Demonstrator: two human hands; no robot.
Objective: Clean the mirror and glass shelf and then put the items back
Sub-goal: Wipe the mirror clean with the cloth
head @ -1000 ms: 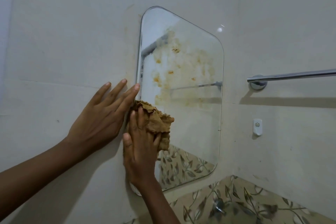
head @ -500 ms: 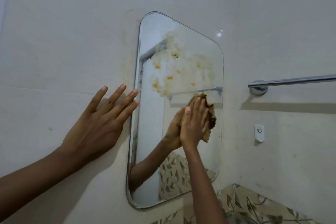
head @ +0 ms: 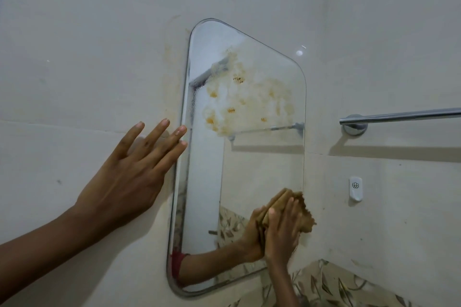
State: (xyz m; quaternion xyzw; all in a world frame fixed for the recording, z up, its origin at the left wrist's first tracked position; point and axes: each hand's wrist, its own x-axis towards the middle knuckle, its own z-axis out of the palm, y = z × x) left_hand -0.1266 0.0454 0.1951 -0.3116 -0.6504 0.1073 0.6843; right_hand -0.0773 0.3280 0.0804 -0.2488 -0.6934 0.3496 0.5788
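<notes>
A rounded rectangular mirror (head: pixel 262 164) hangs on the cream wall, with yellow-brown stains across its upper half. My right hand (head: pixel 283 229) presses a crumpled brown cloth (head: pixel 303 214) against the mirror's lower right edge; the hand and cloth are reflected beside it. My left hand (head: pixel 129 177) lies flat on the wall just left of the mirror, fingers spread, fingertips near the mirror's rim. The glass shelf is out of view.
A chrome towel bar (head: pixel 399 116) sticks out from the right wall at mirror mid-height. A small white wall hook (head: pixel 355 188) sits below it. Leaf-patterned tiles (head: pixel 331 284) run along the bottom right.
My right hand has swept the cloth from the mirror's lower left edge across to the right, then down to the lower right edge. My left hand stays flat on the wall.
</notes>
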